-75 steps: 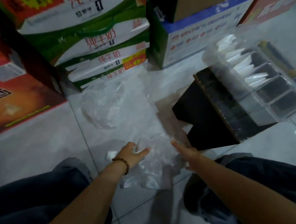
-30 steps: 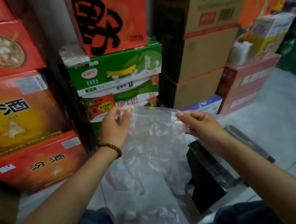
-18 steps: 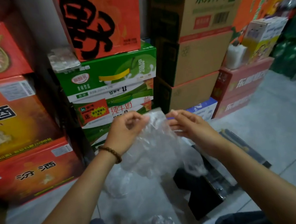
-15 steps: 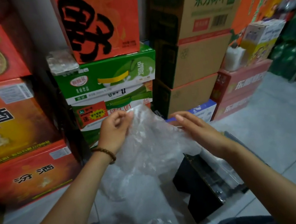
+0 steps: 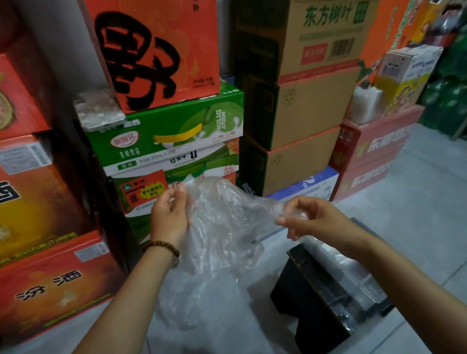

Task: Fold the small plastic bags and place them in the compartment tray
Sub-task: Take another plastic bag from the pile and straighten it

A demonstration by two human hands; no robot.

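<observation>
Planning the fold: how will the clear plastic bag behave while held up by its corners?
Probably floppy: the plastic bag sags and crumples between the left hand and right hand. Likely very light, since fingertip pinches hold it. Possibly slippery.

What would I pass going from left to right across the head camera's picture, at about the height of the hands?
Red liquor box → left hand → clear plastic bag → right hand → pale floor tiles.

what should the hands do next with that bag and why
Probably bring the right hand across toward the left hand to start a fold. The clear plastic bag hangs crumpled in the air, pinched at two spots along its top edge, not yet folded, so it isn't ready for the compartment tray.
</observation>
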